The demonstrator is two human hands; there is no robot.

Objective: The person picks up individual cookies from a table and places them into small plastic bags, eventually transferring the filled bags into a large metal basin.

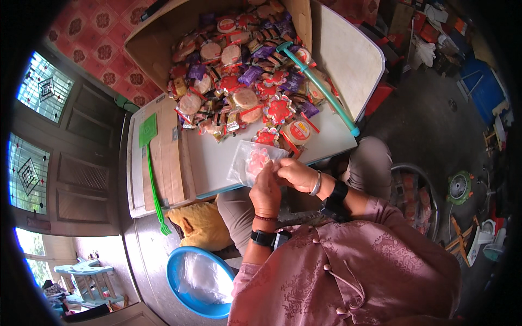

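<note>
At the table's near edge, both my hands pinch the opening of a clear plastic bag [238, 167]. My left hand [265, 193] grips it from the near side, fingertips together. Close beside it, my right hand [297, 175] holds the bag's right part. A red flower-shaped packet [257, 161] shows through the film; whether it lies fully inside is hard to tell. Just beyond the bag are another red flower-shaped packet [266, 136] and a round wrapped biscuit [298, 131]. A large heap of wrapped snacks [244, 75] spills from a cardboard box [153, 45] towards me.
A teal tube with a handle [322, 87] lies along the heap's right side. On the left, a green fly swatter [151, 171] rests across a cardboard flap [163, 159]. Low at left stands a blue basin [173, 281] holding clear bags; at right, a metal basin [435, 216] contains filled packs.
</note>
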